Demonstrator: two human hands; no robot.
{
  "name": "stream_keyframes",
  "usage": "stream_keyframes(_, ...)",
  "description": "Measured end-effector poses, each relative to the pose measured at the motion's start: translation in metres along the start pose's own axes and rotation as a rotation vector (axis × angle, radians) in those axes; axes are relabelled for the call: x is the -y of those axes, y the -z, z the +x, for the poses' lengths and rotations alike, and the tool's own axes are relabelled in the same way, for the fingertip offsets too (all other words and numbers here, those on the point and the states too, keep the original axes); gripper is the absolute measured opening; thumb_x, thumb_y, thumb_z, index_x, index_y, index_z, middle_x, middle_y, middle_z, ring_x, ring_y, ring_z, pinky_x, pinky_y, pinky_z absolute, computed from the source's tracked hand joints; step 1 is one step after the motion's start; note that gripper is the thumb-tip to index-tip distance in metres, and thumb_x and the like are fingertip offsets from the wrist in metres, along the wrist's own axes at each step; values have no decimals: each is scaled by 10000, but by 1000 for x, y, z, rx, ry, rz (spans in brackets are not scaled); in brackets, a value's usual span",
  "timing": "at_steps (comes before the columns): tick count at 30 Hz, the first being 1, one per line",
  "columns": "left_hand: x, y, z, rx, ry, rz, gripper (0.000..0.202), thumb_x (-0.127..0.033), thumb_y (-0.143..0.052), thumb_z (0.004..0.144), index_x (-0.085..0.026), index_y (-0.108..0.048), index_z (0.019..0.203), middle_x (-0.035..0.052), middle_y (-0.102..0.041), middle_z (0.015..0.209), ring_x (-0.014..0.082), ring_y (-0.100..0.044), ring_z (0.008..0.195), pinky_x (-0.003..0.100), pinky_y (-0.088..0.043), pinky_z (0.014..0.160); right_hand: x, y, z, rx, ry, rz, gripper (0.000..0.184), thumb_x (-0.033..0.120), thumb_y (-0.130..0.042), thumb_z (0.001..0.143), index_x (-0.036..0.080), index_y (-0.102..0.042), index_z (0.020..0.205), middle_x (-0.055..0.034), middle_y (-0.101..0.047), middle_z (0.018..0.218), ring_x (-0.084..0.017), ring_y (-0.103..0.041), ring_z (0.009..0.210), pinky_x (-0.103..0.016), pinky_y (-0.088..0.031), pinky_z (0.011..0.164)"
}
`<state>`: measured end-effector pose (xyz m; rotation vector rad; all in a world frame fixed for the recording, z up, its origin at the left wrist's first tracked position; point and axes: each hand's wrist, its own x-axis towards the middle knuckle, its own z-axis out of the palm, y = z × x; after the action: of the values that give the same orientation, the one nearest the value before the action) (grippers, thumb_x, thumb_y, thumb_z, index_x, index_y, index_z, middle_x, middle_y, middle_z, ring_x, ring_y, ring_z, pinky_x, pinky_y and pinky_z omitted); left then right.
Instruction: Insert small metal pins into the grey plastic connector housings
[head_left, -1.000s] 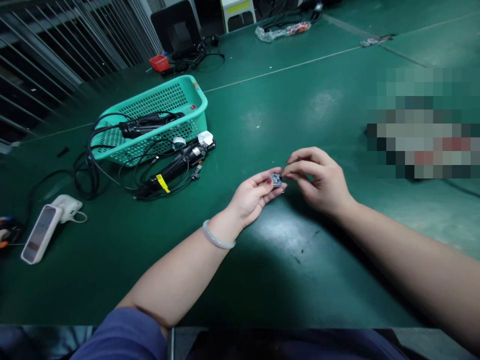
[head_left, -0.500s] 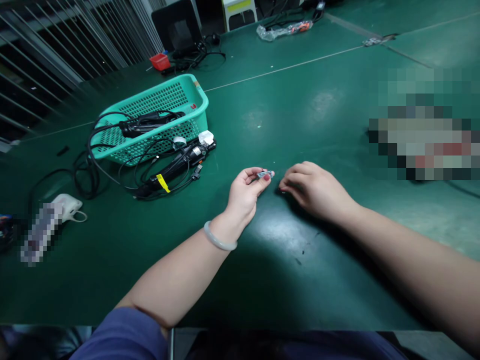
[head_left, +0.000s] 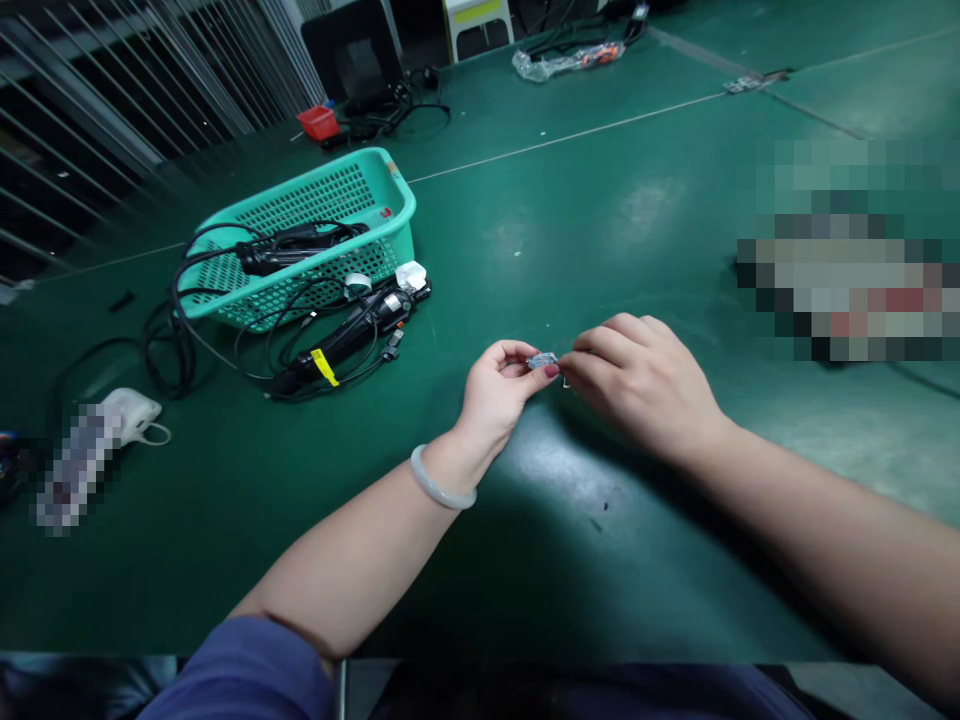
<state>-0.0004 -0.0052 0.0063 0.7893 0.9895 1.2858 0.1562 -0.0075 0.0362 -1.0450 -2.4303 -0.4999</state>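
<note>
Between thumb and fingers, my left hand (head_left: pixel 499 395) pinches a small grey-blue piece (head_left: pixel 541 360), too small for me to name its kind. A pale bangle circles that wrist. My right hand (head_left: pixel 645 380) is closed, its fingertips pressed together right at the piece's right end. Whether those fingertips grip the piece or something else is hidden. Just below them a tiny pale bit (head_left: pixel 566 383) shows against the green table (head_left: pixel 487 560).
Left of my hands lies a black handheld tool (head_left: pixel 352 335) with cables and a yellow tag. Behind it stands a green plastic basket (head_left: pixel 300 205) holding black cabled gear. A white object (head_left: pixel 131 410) is at far left; a red bin (head_left: pixel 319 122) sits farther back.
My left hand has shifted slightly right with the small piece. My right hand has come in from the right, so its fingertips now meet the piece.
</note>
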Motion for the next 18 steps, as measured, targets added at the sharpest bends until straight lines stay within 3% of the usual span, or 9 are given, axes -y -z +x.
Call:
stream_keyframes(12, -1, -1, -4, -14, -32, 212, 360, -209, -835, 494, -160, -556, 717, -17, -641, 691, 96, -606, 685, 266, -478, 723, 9, 0, 1, 88, 11, -99, 212, 154, -523, 879, 148, -670, 726, -82, -631, 758, -205, -421, 726, -336, -253, 630)
stream_keyframes(18, -2, 0, -4, -19, -38, 242, 365, -228, -842, 487, -160, -561, 711, -13, -642, 687, 108, -611, 686, 286, -486, 728, 9, -2, -1, 36, 13, -57, 190, 146, -531, 877, 145, -682, 760, -79, -640, 772, -199, -430, 730, -331, -268, 632)
